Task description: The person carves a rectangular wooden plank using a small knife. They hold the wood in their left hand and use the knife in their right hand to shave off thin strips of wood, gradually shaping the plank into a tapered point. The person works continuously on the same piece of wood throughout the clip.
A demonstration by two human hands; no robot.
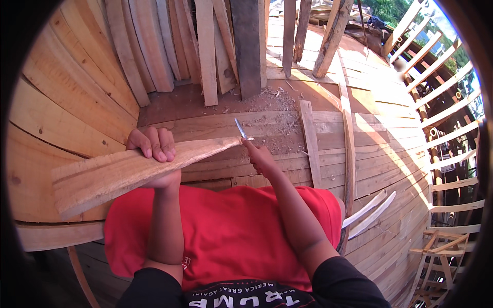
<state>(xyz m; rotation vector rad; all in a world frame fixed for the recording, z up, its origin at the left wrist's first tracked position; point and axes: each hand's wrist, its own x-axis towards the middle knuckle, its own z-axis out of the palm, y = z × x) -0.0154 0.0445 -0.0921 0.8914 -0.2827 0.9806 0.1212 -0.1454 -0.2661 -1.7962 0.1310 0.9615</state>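
A long wooden plank point(118, 174) lies across in front of me, wide at the left and tapering toward the right. My left hand point(155, 145) is closed around its middle, fingers over the upper face and palm beneath. The tapered end, with a rough pale edge, reaches my right hand point(261, 159). That hand is closed on a knife, whose narrow blade point(240, 128) points up and away from me. Its handle is hidden in my fingers. A small pale shaving shows beside the blade at the plank's tip.
Boards stand upright along the far wall point(149, 46). Wood shavings point(277, 110) litter the plank floor beyond my hands. A loose board point(310, 143) and two pale curved strips point(367, 215) lie to the right. Slatted railing point(452, 136) runs along the far right, with a wooden frame point(441, 251) below.
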